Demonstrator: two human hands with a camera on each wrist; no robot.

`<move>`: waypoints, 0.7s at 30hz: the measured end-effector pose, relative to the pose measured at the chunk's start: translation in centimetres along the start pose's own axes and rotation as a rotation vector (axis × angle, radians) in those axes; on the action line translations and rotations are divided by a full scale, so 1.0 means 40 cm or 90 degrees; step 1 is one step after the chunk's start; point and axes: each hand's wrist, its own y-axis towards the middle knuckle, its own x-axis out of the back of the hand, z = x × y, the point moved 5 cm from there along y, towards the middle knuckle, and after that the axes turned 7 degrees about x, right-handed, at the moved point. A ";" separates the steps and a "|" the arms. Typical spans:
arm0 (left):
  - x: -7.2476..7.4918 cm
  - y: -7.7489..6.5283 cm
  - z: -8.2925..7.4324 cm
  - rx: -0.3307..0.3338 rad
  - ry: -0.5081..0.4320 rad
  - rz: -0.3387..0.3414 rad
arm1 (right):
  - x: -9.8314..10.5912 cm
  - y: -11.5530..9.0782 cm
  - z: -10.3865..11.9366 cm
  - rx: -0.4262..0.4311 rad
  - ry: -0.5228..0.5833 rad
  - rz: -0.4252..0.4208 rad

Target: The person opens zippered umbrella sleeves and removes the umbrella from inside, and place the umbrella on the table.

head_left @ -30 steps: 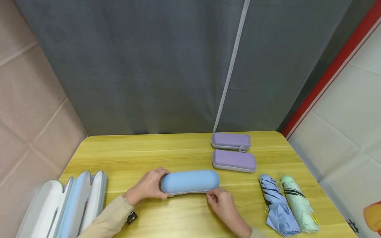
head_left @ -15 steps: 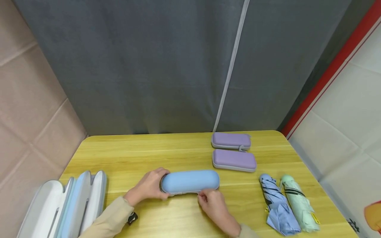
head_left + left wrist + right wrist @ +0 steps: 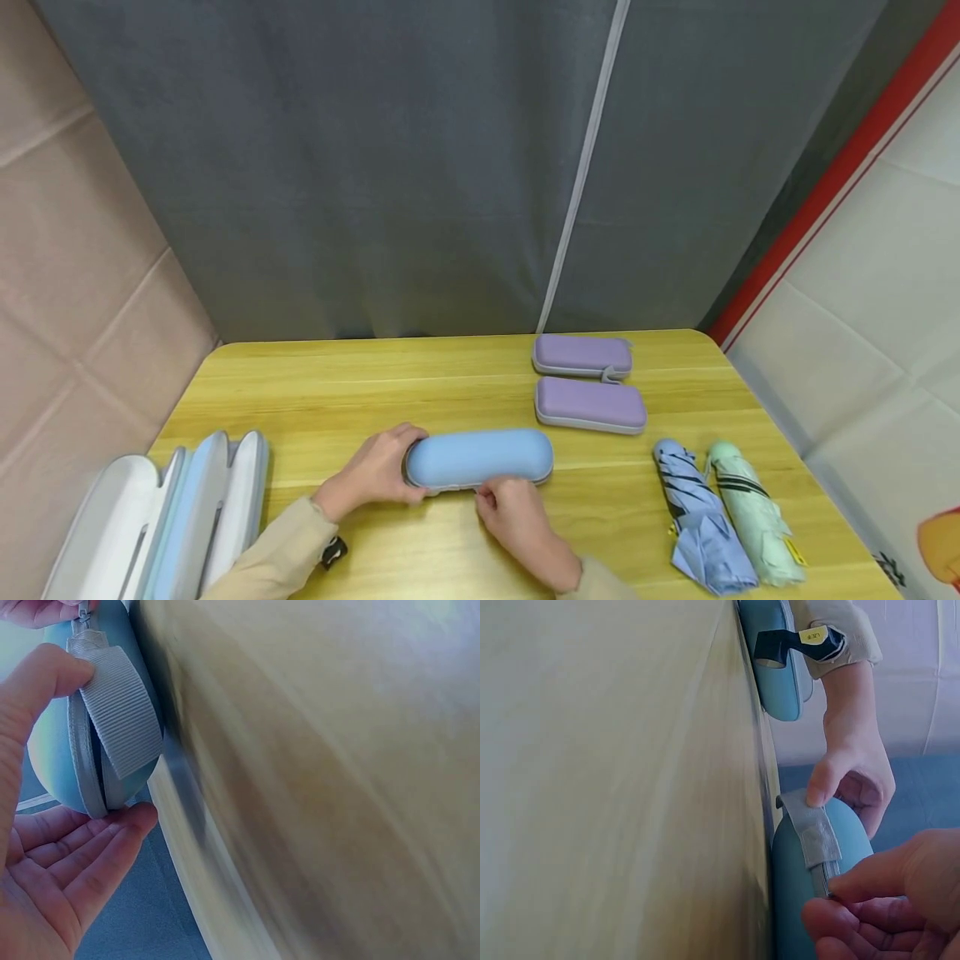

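Observation:
A light blue hard zip case lies across the middle of the table, its zipped seam facing the person. At its left end, my left hand holds it, the thumb pressing a grey ribbed strap and the fingers against the opposite side. In the left wrist view the seam gapes round that end beside the strap. My right hand pinches a small metal zipper pull on the front seam, close to the strap. Curled fingers partly cover the pull in the right wrist view.
Two purple zip cases lie behind to the right. A folded blue umbrella and a folded mint green umbrella rest at the right. White, grey and light blue cases stand in a row at the table's left edge.
My right hand has slid leftward along the front seam, from near the blue case's right end to about its middle. The left hand and the case have stayed in place.

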 end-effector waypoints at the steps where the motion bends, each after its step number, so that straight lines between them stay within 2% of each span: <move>1: 0.000 0.000 0.001 -0.001 0.001 -0.001 | -0.002 0.002 0.003 -0.001 -0.002 0.004; 10: -0.001 -0.001 0.002 -0.003 0.005 -0.006 | -0.012 0.016 0.008 0.000 0.009 0.052; 12: -0.001 -0.002 0.002 -0.005 0.007 -0.005 | 0.003 0.024 -0.002 0.018 0.023 0.029; 15: -0.002 -0.003 0.000 -0.009 0.010 -0.003 | 0.046 0.040 -0.034 0.048 0.018 -0.052; 17: -0.003 -0.003 0.000 -0.011 0.012 -0.002 | 0.078 0.049 -0.071 0.035 -0.006 -0.087; 19: -0.004 -0.004 0.000 -0.012 0.011 -0.002 | 0.101 0.051 -0.114 -0.004 -0.007 -0.059; 21: -0.005 -0.005 0.002 -0.014 0.009 -0.002 | 0.111 0.046 -0.153 -0.050 0.023 0.025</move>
